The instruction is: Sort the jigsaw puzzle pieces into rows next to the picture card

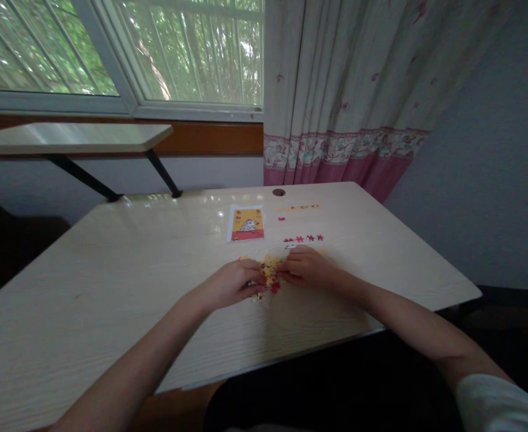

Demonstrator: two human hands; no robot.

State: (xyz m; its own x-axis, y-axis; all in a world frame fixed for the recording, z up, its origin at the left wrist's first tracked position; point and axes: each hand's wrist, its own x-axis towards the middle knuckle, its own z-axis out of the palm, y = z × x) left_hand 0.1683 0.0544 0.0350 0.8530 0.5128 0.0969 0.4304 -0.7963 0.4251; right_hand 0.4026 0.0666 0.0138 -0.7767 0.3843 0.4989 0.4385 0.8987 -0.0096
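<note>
A loose pile of jigsaw puzzle pieces point(270, 270), yellow, red and white, lies on the desk between my hands. At its left side, my left hand point(237, 281) rests with curved fingers touching the pieces and a gap between thumb and fingers. From the right, my right hand point(306, 267) reaches into the pile, fingertips drawn together; whatever they pinch is too small to make out. Just beyond the hands stands a picture card point(247, 225) showing a white cartoon animal on yellow and red. A row of red pieces point(300, 239) is laid out past my right hand.
Farther back are a row of yellow pieces point(306, 207) and a single red piece point(281, 219). A round cable hole point(279, 192) sits near the desk's point(133, 270) back edge. A raised shelf point(88, 138) on black legs occupies the back left, and a curtain point(327, 144) hangs behind.
</note>
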